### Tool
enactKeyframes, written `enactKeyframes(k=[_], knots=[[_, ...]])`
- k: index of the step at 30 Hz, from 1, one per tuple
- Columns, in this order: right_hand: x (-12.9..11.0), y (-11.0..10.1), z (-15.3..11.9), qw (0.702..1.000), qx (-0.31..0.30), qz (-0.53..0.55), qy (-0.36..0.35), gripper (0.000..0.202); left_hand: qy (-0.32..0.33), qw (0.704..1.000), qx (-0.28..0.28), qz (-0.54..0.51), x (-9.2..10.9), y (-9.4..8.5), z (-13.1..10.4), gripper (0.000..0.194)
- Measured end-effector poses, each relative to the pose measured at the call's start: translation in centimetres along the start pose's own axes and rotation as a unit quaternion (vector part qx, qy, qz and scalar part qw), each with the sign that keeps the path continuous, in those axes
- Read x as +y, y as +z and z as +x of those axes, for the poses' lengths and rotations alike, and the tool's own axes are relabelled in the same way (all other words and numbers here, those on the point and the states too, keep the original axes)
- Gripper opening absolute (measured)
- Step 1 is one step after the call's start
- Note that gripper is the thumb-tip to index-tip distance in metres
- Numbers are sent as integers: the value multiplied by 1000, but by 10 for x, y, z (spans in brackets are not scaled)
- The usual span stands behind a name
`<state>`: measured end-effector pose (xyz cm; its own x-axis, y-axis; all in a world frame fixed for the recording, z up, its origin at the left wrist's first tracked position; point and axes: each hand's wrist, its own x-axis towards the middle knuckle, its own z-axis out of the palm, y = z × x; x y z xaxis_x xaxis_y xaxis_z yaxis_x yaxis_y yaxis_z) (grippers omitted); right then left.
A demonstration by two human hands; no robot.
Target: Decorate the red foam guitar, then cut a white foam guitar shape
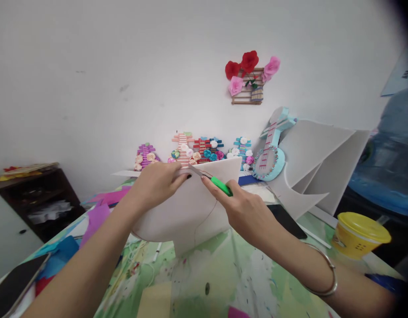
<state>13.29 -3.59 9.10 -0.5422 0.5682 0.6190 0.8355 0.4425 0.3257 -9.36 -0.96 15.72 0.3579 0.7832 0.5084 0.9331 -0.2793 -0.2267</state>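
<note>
A white foam board (184, 212) stands upright on the table, a thin curved line drawn on its face and its lower left edge rounded. My left hand (159, 183) grips the board's top edge, thumb on the near side and fingers over the top. In my right hand (245, 212) is a green utility knife (221, 186), held with the index finger stretched along it. Its blade points left and touches the board's top edge, close beside my left fingertips. A bangle circles my right wrist.
Small decorated craft guitars (201, 149) line the wall, with a larger light-blue one (269, 154) beside cut white boards (318, 168). A yellow lidded tub (361, 234) stands right, near a black phone (286, 221). Coloured sheets (94, 223) lie left on the green tablecloth (197, 282).
</note>
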Motion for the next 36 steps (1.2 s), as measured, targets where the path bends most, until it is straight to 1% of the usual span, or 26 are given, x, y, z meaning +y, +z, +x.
enactKeyframes(k=[4,9,20,24,31,36], knots=[[-6,-2,1,1000,-8,-3,-9,91,0,1000,2,0,2,0,-7,33],[-7,-4,1,999,-6,-39,-10,91,-1,1000,3,-8,4,0,-6,32],[-8,-14,5,997,-35,-68,-19,91,-13,999,15,-40,7,0,-8,28],[-8,-20,8,996,-51,-73,-23,91,-15,999,15,-32,7,0,-8,29],[-9,-23,9,997,-55,-58,-23,87,-17,999,16,-30,9,-1,-11,29],[-10,-26,11,996,-60,-58,-26,88,-22,999,28,-2,11,-1,-13,30]])
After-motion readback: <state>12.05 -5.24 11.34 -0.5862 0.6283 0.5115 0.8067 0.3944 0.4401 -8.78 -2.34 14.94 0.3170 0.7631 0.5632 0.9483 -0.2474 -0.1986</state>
